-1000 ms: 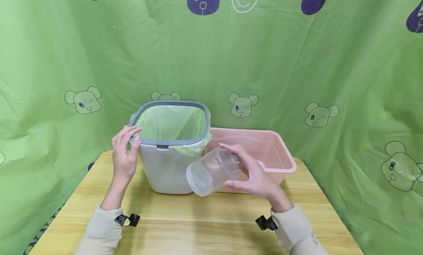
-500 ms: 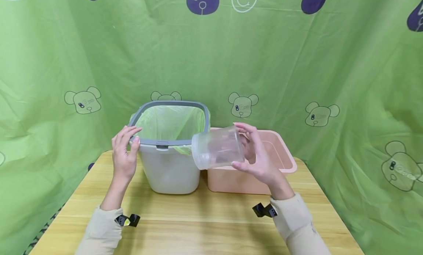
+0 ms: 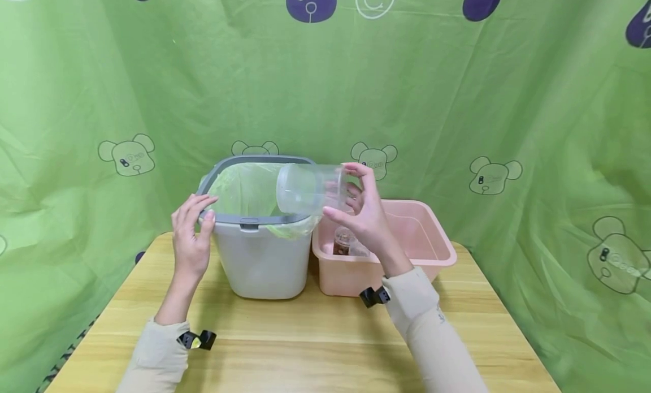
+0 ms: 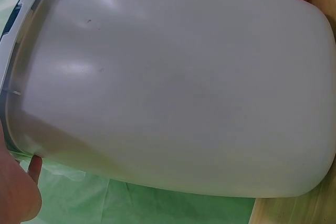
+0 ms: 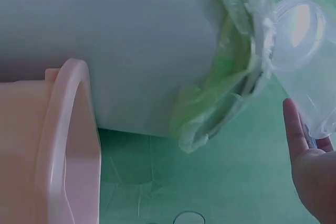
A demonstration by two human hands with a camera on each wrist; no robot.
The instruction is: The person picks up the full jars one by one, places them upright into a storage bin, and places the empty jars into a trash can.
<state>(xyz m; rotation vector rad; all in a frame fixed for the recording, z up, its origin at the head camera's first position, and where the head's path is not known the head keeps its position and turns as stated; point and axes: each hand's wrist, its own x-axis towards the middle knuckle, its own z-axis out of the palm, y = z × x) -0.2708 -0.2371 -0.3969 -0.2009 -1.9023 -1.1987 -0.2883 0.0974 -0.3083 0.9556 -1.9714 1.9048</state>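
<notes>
A light grey trash can [image 3: 260,263] with a darker rim stands on the table, lined with a thin green plastic bag [image 3: 244,189]. My left hand [image 3: 192,234] grips its left front corner, fingers over the rim and thumb at the front. A clear plastic jar [image 3: 300,189] lies sideways in my right hand [image 3: 363,212], held between thumb and fingers at one end. Its other end reaches over the right side of the rim. In the right wrist view the jar [image 5: 299,30] shows beside the bag's folded edge, partly cut off by the frame.
To the right of the trash can stands a pink plastic tub [image 3: 427,234]. Inside it is a small clear container with brown contents [image 3: 342,243]. Both stand near the back of the wooden table [image 3: 285,348], before a green curtain [image 3: 432,99].
My right hand has raised the jar and carried it left, from in front of the tub to over the trash can's rim. The jar has turned level. The left hand stays still.
</notes>
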